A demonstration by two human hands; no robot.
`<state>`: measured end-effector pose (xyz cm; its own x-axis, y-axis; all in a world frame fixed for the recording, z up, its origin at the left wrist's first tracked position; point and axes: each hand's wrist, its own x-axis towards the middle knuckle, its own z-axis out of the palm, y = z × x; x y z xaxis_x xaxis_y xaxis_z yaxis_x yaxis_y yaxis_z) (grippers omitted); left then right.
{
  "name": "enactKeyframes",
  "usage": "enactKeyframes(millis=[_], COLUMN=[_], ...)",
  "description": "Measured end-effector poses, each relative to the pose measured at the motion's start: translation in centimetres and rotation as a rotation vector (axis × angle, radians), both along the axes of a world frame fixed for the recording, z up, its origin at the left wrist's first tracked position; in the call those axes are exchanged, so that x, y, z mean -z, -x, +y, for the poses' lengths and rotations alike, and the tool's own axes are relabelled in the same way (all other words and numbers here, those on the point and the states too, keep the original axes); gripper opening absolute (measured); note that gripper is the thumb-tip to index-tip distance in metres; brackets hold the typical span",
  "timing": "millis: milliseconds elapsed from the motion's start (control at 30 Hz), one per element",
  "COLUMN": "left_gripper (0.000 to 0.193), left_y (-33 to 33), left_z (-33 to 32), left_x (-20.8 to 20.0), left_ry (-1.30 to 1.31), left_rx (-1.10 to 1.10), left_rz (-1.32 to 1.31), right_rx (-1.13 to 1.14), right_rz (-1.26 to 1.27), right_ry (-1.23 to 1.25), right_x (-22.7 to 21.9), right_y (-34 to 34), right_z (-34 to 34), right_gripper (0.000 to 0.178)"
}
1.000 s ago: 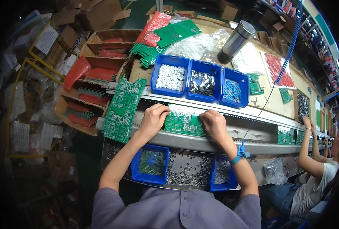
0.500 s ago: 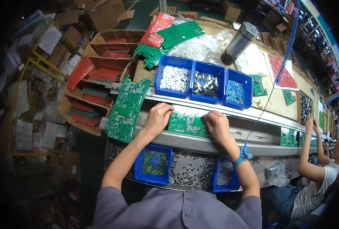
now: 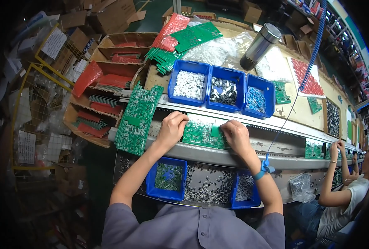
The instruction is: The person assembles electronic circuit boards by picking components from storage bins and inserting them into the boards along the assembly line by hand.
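Observation:
A green circuit board [image 3: 202, 132] lies between the two metal rails in front of me. My left hand [image 3: 173, 128] is closed at its upper left corner, thumb and fingertips pinched on the edge. At the opposite side, my right hand [image 3: 236, 134] is also closed, its fingertips on the board's right edge and covering part of it. Whether a small part is also between my fingers is hidden. A larger green circuit board panel [image 3: 138, 119] rests slanted across the rails, left of my left hand. A blue wrist strap [image 3: 264, 170] with a cord is around my right wrist.
Beyond the rails stand blue bins of white parts [image 3: 189, 86], black-and-white parts [image 3: 224, 92] and blue parts [image 3: 256, 101]. Nearer me are two more blue bins [image 3: 167, 186] and loose leaded components [image 3: 209, 184]. A steel flask [image 3: 261, 46] stands behind. Another person [image 3: 344, 189] works at right.
My hands and the board have barely moved. At the right, the other person's hands have come lower and closer together over the line.

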<state>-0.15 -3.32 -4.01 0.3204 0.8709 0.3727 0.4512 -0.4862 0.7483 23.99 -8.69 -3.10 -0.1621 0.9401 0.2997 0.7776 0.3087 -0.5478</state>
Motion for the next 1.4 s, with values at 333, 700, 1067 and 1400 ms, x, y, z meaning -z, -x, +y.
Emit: enactKeyframes(millis=[333,700,1067,1400], left_gripper=[0.007,0.008,0.011,0.020], left_y=[-0.5,-0.1,-0.6,-4.3], left_z=[0.0,0.1,-0.7,-2.4], left_x=[0.7,0.3,-2.0,-5.1], left_ry=[-0.004,-0.072,-0.133,0.375], left_rx=[0.028,0.041,-0.025,0.256], left_rz=[0.017,0.171,0.244,-0.239], right_rx=[0.004,0.295,0.082,0.030], right_rz=[0.023,-0.047,-0.400,0.714], right_ry=[-0.020,-0.152,-0.066,0.273], right_x=[0.2,-2.9,-1.8,-4.7], right_y=[-0.1,-6.3,-10.2,-3.1], right_z=[0.0,4.6,7.8,0.7], right_gripper=[0.005,0.008,0.011,0.012])
